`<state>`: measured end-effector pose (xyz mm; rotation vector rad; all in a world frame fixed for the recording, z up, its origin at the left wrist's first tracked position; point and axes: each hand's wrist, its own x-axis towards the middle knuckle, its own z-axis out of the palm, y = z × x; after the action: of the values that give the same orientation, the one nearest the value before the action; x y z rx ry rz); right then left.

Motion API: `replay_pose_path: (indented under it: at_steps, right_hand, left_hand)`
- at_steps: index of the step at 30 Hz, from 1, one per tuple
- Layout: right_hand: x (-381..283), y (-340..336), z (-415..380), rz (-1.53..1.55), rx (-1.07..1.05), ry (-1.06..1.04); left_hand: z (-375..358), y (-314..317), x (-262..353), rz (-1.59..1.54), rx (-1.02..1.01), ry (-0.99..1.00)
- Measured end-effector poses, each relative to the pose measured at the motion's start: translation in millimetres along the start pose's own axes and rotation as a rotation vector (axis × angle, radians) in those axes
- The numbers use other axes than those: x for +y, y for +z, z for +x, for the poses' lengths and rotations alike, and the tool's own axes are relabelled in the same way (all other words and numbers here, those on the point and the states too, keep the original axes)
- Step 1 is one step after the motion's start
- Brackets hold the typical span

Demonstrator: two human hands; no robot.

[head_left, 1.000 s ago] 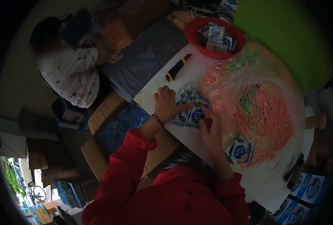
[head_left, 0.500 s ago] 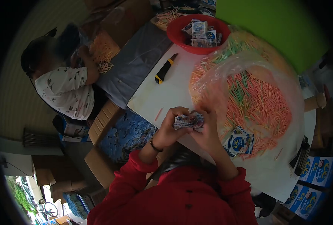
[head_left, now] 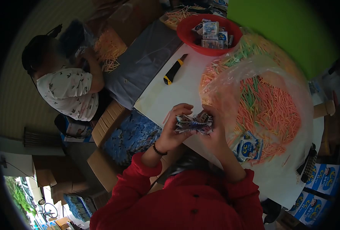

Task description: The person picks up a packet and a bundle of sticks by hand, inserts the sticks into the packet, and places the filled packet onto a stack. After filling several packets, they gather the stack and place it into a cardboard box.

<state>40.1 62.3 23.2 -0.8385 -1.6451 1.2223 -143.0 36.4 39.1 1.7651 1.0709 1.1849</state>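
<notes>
Head view. White surface [head_left: 177, 90] runs from 7 o'clock to 1 o'clock, cardboard boxes [head_left: 107, 122] along its edge at 9 o'clock. Left hand [head_left: 174, 132] and right hand [head_left: 216, 136] meet near centre, each grip pinching one side of a stack of small blue packets [head_left: 193, 124] held just above the surface edge. Clear bag of pink and green sticks [head_left: 265, 107] lies at 3 o'clock; red bowl [head_left: 189, 34] of packets at 12 o'clock; utility knife [head_left: 174, 69] at 11 o'clock. Another person [head_left: 68, 90] sits at 10 o'clock.
</notes>
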Motion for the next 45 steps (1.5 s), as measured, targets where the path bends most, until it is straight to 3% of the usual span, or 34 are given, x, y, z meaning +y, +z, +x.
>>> replay_pose_path:
  at_steps: [2, 4, 7, 11, 13, 15, 16, 18, 22, 24, 26, 28, 30, 33, 36, 37, 39, 42, 43, 44, 45]
  right_hand:
    - [1, 2, -5, 0.014, -0.012, 0.000]
    - [10, 1, -5, 0.012, -0.025, -0.015]
    - [35, 6, -5, -0.091, -0.070, -0.054]
    - [42, 6, -15, -0.097, -0.027, 0.086]
    - [44, 6, -14, -0.096, -0.026, 0.094]
    - [45, 9, -22, -0.095, -0.043, 0.091]
    - [40, 13, -29, -0.120, -0.038, 0.118]
    - [29, 24, -46, -0.167, -0.062, 0.017]
    - [5, 40, -64, -0.064, -0.285, 0.040]
    - [-30, 48, -45, -0.343, -0.418, -0.163]
    - [-34, 40, -37, -0.293, -0.404, -0.140]
    - [-28, 35, -31, -0.248, -0.382, -0.134]
    - [-22, 31, -32, -0.177, -0.401, -0.102]
    - [-22, 32, -32, -0.257, -0.516, -0.195]
    - [-25, 34, -34, -0.414, -0.572, -0.328]
    - [-26, 35, -35, -0.421, -0.570, -0.326]
    - [-28, 36, -40, -0.454, -0.598, -0.282]
    - [-20, 41, -50, -0.417, -0.571, -0.231]
    - [-22, 42, -53, -0.432, -0.636, -0.182]
    - [-26, 42, -56, -0.462, -0.681, -0.115]
    - [-30, 42, -55, -0.454, -0.701, -0.143]
  left_hand:
    - [-2, 1, 1, -0.060, 0.041, 0.082]
    - [-7, 15, -15, -0.644, 0.033, -0.174]
    - [-19, 20, -34, -0.444, -0.059, -0.186]
    - [-19, 22, -25, -0.561, 0.004, -0.305]
    - [-20, 8, -28, 0.007, 0.092, -0.054]
    - [-21, -2, -5, -0.021, 0.009, -0.221]
    - [-22, -2, 5, 0.223, 0.016, -0.028]
    - [-47, 8, 17, 0.470, -0.020, -0.031]
    - [-108, 10, 42, 0.376, 0.285, -0.095]
    - [-140, -22, 47, 0.250, 0.444, -0.304]
    - [-182, -69, 38, 0.465, 0.571, -0.616]
    - [-238, -102, 9, 0.401, 0.807, -0.889]
    - [-291, -119, -28, 0.763, 0.750, -1.008]
    - [-310, -115, -71, 0.968, 0.645, -1.029]
    - [-309, -106, -115, 0.885, 0.522, -1.219]
    - [-345, -105, -159, 0.878, 0.520, -1.215]
    - [-408, -95, -245, 1.449, -0.119, -1.021]
    - [-396, -91, -238, 1.308, -0.175, -1.126]
    - [-313, -105, -164, 1.103, -0.265, -1.367]
    - [-317, -106, -169, 1.100, -0.261, -1.403]
    - [-325, -105, -164, 1.203, -0.226, -1.281]
